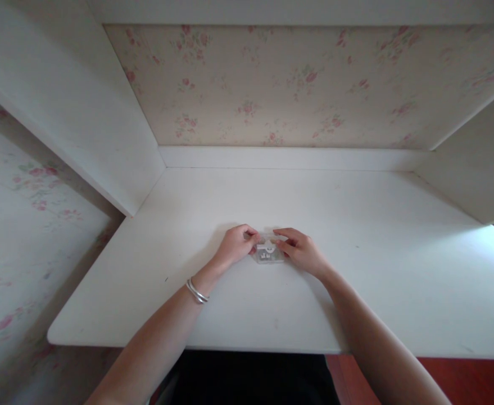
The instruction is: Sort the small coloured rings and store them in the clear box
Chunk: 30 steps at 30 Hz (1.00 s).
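Note:
A small clear plastic box with little white parts inside lies at the middle of the white desk, between my two hands. My left hand pinches its left side, thumb toward the front and fingers curled behind. On the opposite side, my right hand grips the right edge, with the thumb over the top and the index finger stretched along the back. The exact shape of the white parts is too small to make out. Two silver bangles circle my left wrist.
The white desk top runs back to a low ledge below flowered wallpaper. White side panels stand at left and right. A small dark mark is on the desk at left. The desk's front edge lies near my body.

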### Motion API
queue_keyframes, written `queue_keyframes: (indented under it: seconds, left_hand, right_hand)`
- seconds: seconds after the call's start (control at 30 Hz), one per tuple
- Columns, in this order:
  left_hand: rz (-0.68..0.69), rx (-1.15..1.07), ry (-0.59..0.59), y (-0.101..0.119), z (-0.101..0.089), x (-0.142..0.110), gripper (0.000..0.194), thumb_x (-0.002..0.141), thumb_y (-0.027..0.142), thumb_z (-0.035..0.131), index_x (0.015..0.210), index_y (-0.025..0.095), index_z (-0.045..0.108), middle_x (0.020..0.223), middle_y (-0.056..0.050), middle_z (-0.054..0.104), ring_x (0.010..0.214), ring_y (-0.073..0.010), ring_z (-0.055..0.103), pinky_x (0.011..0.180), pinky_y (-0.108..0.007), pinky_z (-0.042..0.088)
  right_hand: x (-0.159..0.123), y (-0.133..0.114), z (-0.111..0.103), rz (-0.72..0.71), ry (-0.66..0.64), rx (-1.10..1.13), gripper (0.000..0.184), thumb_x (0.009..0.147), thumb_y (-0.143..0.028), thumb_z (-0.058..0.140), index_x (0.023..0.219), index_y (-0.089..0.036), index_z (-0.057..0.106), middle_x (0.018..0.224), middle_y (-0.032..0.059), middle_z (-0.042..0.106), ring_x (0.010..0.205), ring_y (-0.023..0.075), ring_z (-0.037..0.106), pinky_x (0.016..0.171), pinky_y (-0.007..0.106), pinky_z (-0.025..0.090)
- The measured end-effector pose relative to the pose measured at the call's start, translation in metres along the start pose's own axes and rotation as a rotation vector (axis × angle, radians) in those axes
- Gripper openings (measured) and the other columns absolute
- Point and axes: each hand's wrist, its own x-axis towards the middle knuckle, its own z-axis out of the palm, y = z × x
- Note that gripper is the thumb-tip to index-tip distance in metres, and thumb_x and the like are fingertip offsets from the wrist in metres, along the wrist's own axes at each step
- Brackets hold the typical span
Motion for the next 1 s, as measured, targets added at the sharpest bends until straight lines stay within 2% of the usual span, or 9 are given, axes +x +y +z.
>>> queue_keyframes:
  seconds: [0.13,0.23,0.37,0.5,0.63,0.73,0.9,1.0]
  left_hand:
    - [0.040,-0.012,0.000,-0.005,0.003,0.001,0.025,0.084,0.038,0.056,0.096,0.017,0.063,0.094,-0.005,0.069,0.056,-0.0103,0.063,0.056,-0.021,0.051]
    - [0.070,-0.030,-0.012,-0.006,0.001,0.000,0.036,0.085,0.038,0.055,0.115,0.017,0.058,0.113,-0.009,0.062,0.055,-0.0080,0.061,0.057,-0.023,0.051]
    - [0.148,-0.046,-0.146,-0.002,-0.005,-0.005,0.050,0.083,0.048,0.055,0.122,0.018,0.056,0.128,-0.011,0.053,0.065,-0.0097,0.062,0.061,-0.024,0.052]
    - [0.163,0.014,-0.224,0.002,-0.009,-0.009,0.076,0.064,0.049,0.074,0.129,0.017,0.051,0.127,-0.011,0.053,0.076,-0.0141,0.062,0.068,-0.026,0.052]
    - [0.186,0.062,-0.285,0.004,-0.012,-0.010,0.087,0.055,0.047,0.080,0.131,0.019,0.049,0.126,-0.010,0.052,0.077,-0.0140,0.060,0.071,-0.027,0.052]
    - [0.194,0.088,-0.294,0.004,-0.013,-0.011,0.087,0.053,0.046,0.081,0.131,0.020,0.050,0.125,-0.009,0.052,0.078,-0.0142,0.060,0.074,-0.028,0.052]
    - [0.196,0.076,-0.278,0.004,-0.012,-0.013,0.077,0.058,0.042,0.080,0.127,0.021,0.053,0.122,-0.008,0.052,0.077,-0.0132,0.058,0.074,-0.028,0.052]
    - [0.213,0.088,-0.279,0.005,-0.010,-0.012,0.074,0.058,0.039,0.080,0.124,0.019,0.055,0.115,-0.009,0.054,0.077,-0.0137,0.058,0.070,-0.028,0.051]
  right_hand:
    - [-0.001,-0.002,-0.001,0.001,0.027,0.026,0.028,0.082,-0.032,0.057,0.106,-0.022,0.068,0.131,0.0097,0.050,0.073,0.0126,0.064,0.069,0.029,0.053]
    - [-0.001,-0.005,-0.003,-0.014,-0.011,0.029,0.028,0.084,-0.031,0.055,0.108,-0.022,0.067,0.121,0.0087,0.058,0.082,0.0157,0.064,0.074,0.030,0.053]
    - [-0.001,-0.008,-0.005,-0.006,-0.020,0.009,0.029,0.084,-0.031,0.054,0.108,-0.021,0.066,0.115,0.0085,0.061,0.085,0.0168,0.064,0.076,0.031,0.052]
    - [0.000,-0.007,-0.004,-0.025,-0.018,-0.019,0.029,0.084,-0.030,0.054,0.108,-0.020,0.067,0.112,0.0085,0.063,0.087,0.0173,0.063,0.076,0.030,0.052]
    - [0.000,-0.005,-0.005,-0.031,-0.024,-0.038,0.028,0.084,-0.028,0.054,0.108,-0.020,0.067,0.112,0.0076,0.064,0.088,0.0170,0.064,0.077,0.029,0.051]
    - [0.000,-0.004,-0.006,-0.012,-0.035,-0.043,0.028,0.083,-0.028,0.055,0.108,-0.021,0.067,0.111,0.0072,0.065,0.088,0.0172,0.064,0.078,0.029,0.051]
    - [0.000,-0.006,-0.006,0.000,-0.044,-0.042,0.028,0.083,-0.030,0.056,0.108,-0.021,0.067,0.111,0.0070,0.066,0.087,0.0176,0.065,0.078,0.030,0.052]
    - [0.001,-0.006,-0.005,-0.004,-0.039,-0.037,0.028,0.083,-0.030,0.056,0.107,-0.021,0.067,0.111,0.0073,0.066,0.087,0.0178,0.065,0.078,0.030,0.052]
